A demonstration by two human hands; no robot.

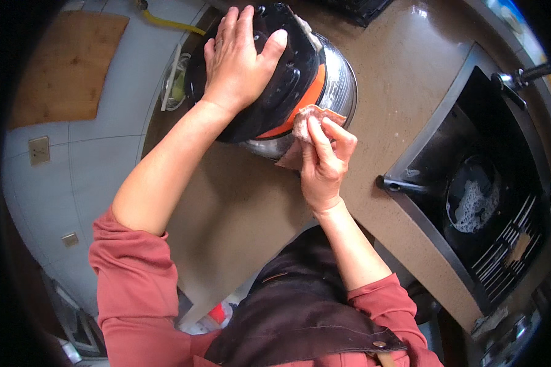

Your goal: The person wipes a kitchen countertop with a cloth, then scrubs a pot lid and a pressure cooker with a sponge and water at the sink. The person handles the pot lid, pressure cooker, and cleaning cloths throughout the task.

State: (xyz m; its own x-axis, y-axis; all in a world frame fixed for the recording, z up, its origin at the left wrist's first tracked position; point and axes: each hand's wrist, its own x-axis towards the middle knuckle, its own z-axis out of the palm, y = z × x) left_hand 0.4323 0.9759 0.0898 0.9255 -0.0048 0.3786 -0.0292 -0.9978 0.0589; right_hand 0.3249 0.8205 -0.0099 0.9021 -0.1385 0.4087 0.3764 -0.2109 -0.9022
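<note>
Before me on the countertop sits a round kitchen appliance [298, 91], possibly a rice cooker. It has a glossy black top, an orange band and a shiny metal side. My left hand [241, 64] rests palm down on the black top, fingers spread, and hides part of it. Between the thumb and fingers of my right hand [326, 160] is a pinkish cloth [319, 117], bunched up. This cloth lies against the lower right rim, by the orange band and the metal side; a corner hangs below my fingers.
To the right is a black sink [441, 133] with a basin of suds [473, 206], a drying rack [505, 257] and a faucet [509, 85]. A clear container [177, 85] stands left of the appliance. A brown board [69, 64] and tiled wall bound the left.
</note>
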